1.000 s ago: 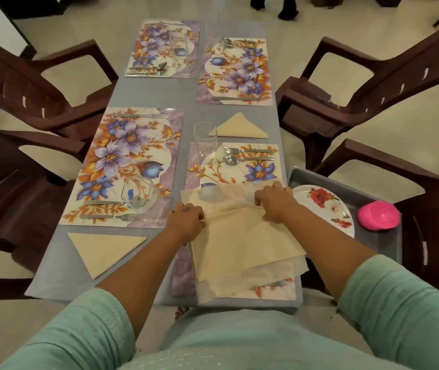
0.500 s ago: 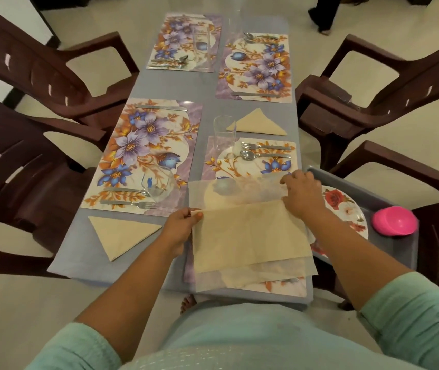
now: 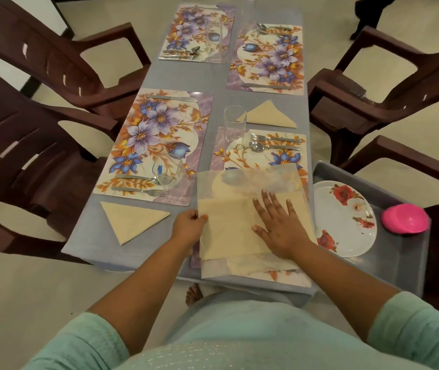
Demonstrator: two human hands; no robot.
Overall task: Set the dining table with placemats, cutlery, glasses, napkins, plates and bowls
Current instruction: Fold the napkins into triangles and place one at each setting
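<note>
Right hand (image 3: 279,228) lies flat on napkin (image 3: 229,231); left hand (image 3: 189,227) pinches its edge.

garment: pale mint-green top, faint glittery dotted weave across front | sleeves: loose, ending above the elbows, forearms bare | left hand (image 3: 189,227), right hand (image 3: 279,229): no rings, no wristwear | foot: bare, below left hand

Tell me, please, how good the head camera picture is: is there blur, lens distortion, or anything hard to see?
Head view: soft, even indoor light, no hard shadows or glare; wide-angle bending curves the chairs at the edges; the far placemats are slightly soft; the clear glasses show mainly as faint outlines; both hands, left hand and right hand, on the napkin are sharp enough.
</note>
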